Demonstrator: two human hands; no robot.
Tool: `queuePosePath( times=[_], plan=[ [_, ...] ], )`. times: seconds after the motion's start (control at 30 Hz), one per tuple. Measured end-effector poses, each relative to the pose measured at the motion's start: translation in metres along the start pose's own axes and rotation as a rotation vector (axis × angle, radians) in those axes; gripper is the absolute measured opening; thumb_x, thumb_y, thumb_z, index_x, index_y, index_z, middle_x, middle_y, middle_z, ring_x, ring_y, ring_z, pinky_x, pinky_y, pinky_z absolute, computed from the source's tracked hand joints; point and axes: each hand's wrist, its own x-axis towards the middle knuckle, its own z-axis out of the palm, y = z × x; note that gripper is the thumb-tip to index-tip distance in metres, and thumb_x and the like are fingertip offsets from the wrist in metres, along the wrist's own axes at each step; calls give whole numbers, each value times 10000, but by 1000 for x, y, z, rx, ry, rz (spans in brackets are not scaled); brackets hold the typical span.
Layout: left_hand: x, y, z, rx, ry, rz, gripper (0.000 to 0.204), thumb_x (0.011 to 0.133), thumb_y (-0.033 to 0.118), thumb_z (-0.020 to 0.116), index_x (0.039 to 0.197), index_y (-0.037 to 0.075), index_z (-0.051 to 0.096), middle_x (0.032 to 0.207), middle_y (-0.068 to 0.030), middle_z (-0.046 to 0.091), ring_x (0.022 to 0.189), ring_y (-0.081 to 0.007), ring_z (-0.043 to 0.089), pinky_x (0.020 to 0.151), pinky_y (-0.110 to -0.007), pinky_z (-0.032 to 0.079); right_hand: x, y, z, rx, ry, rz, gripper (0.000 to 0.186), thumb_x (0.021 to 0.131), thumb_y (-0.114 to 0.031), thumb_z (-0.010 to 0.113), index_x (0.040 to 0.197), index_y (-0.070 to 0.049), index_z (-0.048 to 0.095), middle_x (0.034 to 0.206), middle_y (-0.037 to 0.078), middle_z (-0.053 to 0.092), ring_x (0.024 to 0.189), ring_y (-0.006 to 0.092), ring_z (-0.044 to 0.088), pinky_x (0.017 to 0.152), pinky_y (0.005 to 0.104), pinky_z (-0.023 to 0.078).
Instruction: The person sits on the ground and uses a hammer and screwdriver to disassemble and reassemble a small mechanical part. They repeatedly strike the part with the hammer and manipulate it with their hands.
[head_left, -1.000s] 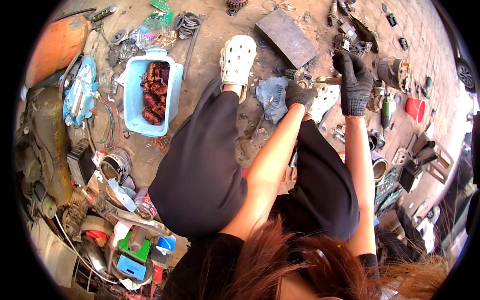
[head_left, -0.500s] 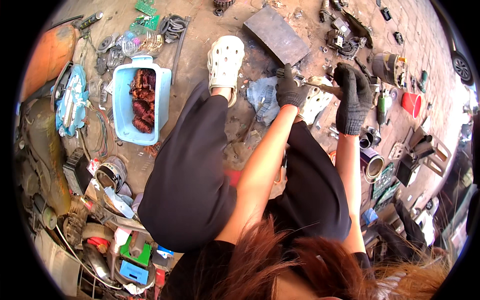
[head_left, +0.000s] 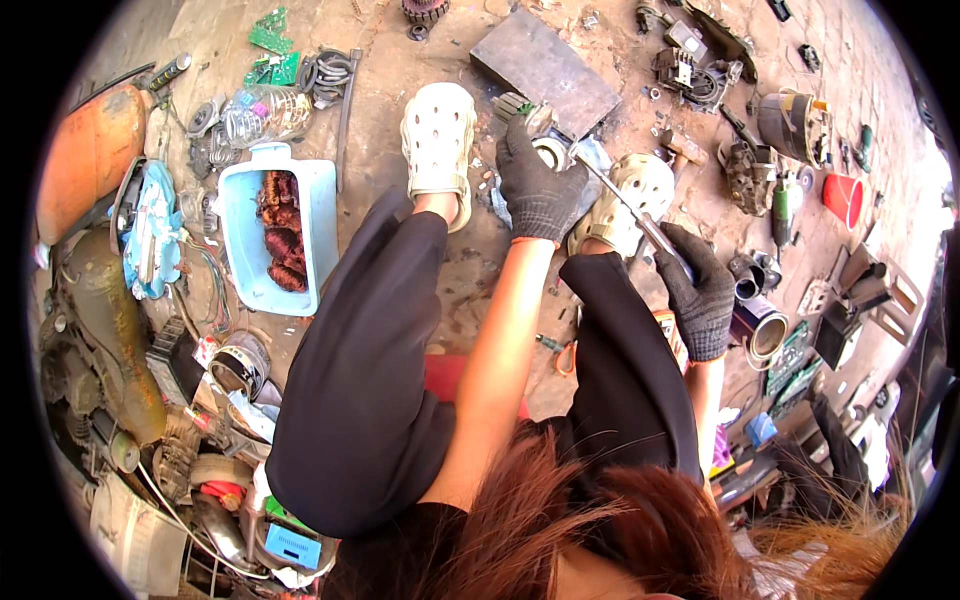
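Note:
My left hand (head_left: 540,185), in a dark grey knit glove, is closed around a metal motor part (head_left: 550,152) with a pale round ring. Behind it lies a blue denim rag (head_left: 594,153), mostly hidden. My right hand (head_left: 695,290), gloved likewise, grips the thick end of a long slim metal rod tool (head_left: 622,200). Its thin tip reaches the motor part; I cannot tell whether it is inside the ring. Just beyond is a flat dark metal block (head_left: 545,72). A hammer (head_left: 685,147) lies on the ground right of my right shoe.
A light blue tub (head_left: 235,235) holding copper windings stands at left, near a clear plastic bottle (head_left: 262,118). At right are a red container (head_left: 843,200), a green power tool (head_left: 781,212) and a tin can (head_left: 762,330). Scrap parts (head_left: 210,470) crowd the lower left.
My right hand has moved down, nearer my body, and the rod tool now slants up to the motor part. My left hand has shifted left and turned, exposing the part's ring.

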Motion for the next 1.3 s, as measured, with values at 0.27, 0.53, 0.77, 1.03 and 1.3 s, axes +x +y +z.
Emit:
queuePosePath(
  times=[0.27,0.53,0.77,1.03,1.3],
  plan=[
    [2,16,-6,-191,-20,-23,725,590,81,759,1234,18,433,1158,-215,505,1087,-368,508,941,-420,420,6,-28,-5,206,363,-169,219,838,-131,667,993,24,659,991,117,660,897,181,632,806,302,506],
    [-28,52,5,-564,-276,-127,655,662,77,765,1224,-16,442,1083,-97,565,974,-163,570,847,-305,491,49,-84,-42,1267,219,-703,452,935,-473,462,624,-149,515,593,9,488,475,94,349,451,246,253],
    [-33,71,3,-996,-371,-459,560,633,70,763,1105,-29,479,975,-97,595,860,-154,601,773,-295,514,29,-153,-65,1132,157,-796,404,861,-452,554,572,-213,403,526,-42,373,451,97,319,456,248,265],
    [-18,68,-13,-1047,-607,-557,511,657,61,746,1085,-36,485,934,-80,607,792,-126,592,687,-270,518,25,-150,-49,1098,-228,-812,434,885,-481,499,558,-217,390,533,-27,392,460,105,323,479,266,254],
    [-25,72,-13,-1027,-510,-572,409,669,76,746,1012,-10,541,877,-63,624,753,-122,596,678,-265,515,29,-141,-35,986,-152,-783,444,899,-516,493,584,-218,402,546,-29,412,454,99,342,490,273,284]
  ],
)
